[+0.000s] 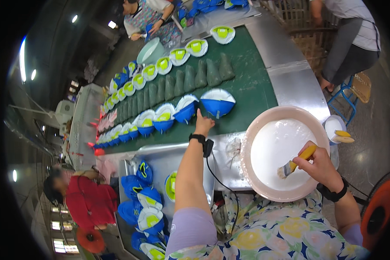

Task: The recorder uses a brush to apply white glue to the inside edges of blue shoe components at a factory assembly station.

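My right hand (323, 167) grips the yellow handle of a paintbrush (297, 162). The brush's pale bristles point down over white liquid in a large pinkish basin (247, 173). Over the green conveyor belt, my left hand (203, 124) reaches out with index finger and thumb apart. Its fingertip is close by the rim of a blue-and-white shoe upper (186, 109); whether they touch I cannot tell. Another blue shoe upper (219, 104), lined in white, lies to the right of that hand.
Dark green foot-shaped pieces (189, 78) line the belt (258, 82), with a row of white-and-lime shoe uppers (178, 56) beyond. More blue uppers fill a metal tray (162, 162) at left. Co-workers sit opposite and at left; another person stands at right by a blue-legged stool (351, 91).
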`<state>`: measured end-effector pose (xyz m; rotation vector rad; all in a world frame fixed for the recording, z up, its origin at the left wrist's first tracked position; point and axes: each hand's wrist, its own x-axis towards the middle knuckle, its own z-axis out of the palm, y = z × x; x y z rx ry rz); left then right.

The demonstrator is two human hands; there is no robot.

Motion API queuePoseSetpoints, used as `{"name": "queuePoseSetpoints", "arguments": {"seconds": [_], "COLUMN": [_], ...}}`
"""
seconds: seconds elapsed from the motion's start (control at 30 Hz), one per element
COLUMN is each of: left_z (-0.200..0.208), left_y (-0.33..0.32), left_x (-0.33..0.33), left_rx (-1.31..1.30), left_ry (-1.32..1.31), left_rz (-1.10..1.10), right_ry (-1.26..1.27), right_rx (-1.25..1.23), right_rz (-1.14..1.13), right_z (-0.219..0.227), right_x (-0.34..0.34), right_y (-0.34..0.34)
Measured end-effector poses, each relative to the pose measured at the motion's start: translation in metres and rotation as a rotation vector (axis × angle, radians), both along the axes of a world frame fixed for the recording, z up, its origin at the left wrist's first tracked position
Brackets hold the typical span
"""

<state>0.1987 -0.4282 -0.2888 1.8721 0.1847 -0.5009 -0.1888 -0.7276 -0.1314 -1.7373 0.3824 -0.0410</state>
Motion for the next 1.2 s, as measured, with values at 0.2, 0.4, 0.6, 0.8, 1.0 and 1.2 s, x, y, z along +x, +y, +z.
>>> {"name": "queuePoseSetpoints", "arguments": {"seconds": [0.2, 0.4, 0.6, 0.8, 1.0, 1.2], "left_z": [0.101, 0.069, -0.007, 0.107, 0.043, 0.065], "left_y": [0.036, 0.302, 0.314, 0.180, 0.199, 0.134], "left_x": [-0.023, -0.112, -0.212, -0.239, -0.238, -0.198], "left_rx": [0.039, 1.104, 0.676, 0.875, 0.179, 0.743], "left_ry": [-0.264, -0.384, -0.150, -1.126, -0.336, -0.980], "left_rz": [-0.198, -0.121, 0.333, -0.380, -0.262, -0.860], "right_ry": [-0.088, -0.152, -0.178, -0.163, -0.221, -0.165], "right_rx": [-0.280, -0.262, -0.379, -0.652, -0.427, -0.445], "right_rz": [0.050, 0.237, 0.276, 0.526, 0.298, 0.263], "right_z": [-0.006, 0.006, -0.004, -0.016, -0.010, 0.009], "right_x": [0.015, 0.040, 0.020, 0.004, 0.015, 0.019], "right_y": [-0.015, 0.031, 0.049, 0.053, 0.032, 0.022]}}
